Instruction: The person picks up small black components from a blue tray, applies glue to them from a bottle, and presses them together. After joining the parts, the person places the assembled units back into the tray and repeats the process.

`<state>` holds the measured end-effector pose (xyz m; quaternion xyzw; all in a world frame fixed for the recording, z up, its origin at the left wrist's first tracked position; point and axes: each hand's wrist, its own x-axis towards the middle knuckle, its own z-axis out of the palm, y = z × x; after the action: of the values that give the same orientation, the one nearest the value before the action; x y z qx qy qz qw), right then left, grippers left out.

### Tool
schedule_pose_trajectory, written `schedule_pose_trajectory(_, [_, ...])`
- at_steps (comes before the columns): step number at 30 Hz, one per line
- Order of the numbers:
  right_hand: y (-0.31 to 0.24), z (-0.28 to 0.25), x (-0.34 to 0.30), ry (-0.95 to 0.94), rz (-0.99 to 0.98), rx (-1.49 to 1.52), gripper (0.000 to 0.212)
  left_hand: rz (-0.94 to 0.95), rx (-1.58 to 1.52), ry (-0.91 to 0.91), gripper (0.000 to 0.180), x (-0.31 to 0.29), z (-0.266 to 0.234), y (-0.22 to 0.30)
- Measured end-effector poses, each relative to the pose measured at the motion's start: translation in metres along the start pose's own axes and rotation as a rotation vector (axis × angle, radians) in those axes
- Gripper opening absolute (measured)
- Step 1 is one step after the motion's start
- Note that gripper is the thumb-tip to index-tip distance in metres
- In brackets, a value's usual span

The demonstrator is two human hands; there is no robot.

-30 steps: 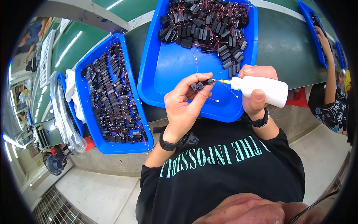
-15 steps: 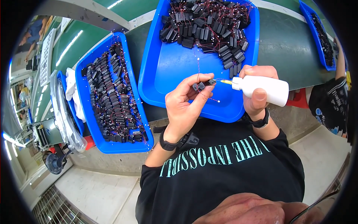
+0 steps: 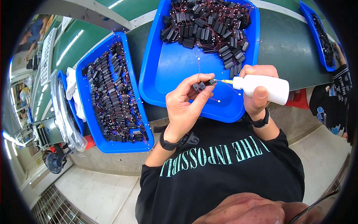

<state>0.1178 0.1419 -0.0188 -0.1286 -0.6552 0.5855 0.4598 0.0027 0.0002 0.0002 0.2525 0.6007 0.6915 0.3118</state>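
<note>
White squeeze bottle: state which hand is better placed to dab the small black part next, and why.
Right. The right hand already grips the white squeeze bottle, its yellow nozzle at the small black part pinched in the left hand.

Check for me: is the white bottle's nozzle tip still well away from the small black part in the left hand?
No, the white bottle points its yellow nozzle right at the small black part pinched in the left hand.

Glue bottle (image 3: 266, 88) nozzle at black component (image 3: 203, 84)

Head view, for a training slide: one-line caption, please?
Left hand pinches small black component; right hand aims white squeeze bottle at it.
</note>
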Motion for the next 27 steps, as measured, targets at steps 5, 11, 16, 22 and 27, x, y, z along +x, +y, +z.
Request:
schedule_pose_trajectory(5, [-0.001, 0.003, 0.002, 0.059, -0.065, 0.05, 0.059, 0.002, 0.002, -0.012, 0.024, 0.001, 0.0, 0.002])
schedule_pose_trajectory(11, [-0.034, 0.002, 0.005, -0.224, -0.382, 0.098, 0.056, -0.001, -0.004, -0.046, 0.022, 0.001, -0.004, 0.0])
schedule_pose_trajectory(16, [-0.019, 0.02, 0.004, 0.093, -0.172, 0.084, 0.057, 0.023, 0.024, -0.064, 0.023, 0.0, -0.004, -0.001])
schedule_pose_trajectory(22, [-0.016, 0.024, 0.003, 0.064, -0.08, -0.066, 0.057, 0.065, 0.145, -0.072, 0.023, -0.001, -0.006, -0.001])
schedule_pose_trajectory(27, [-0.016, 0.025, 0.005, 0.039, -0.024, -0.07, 0.058, 0.134, 0.163, -0.058, 0.023, -0.002, -0.005, -0.005])
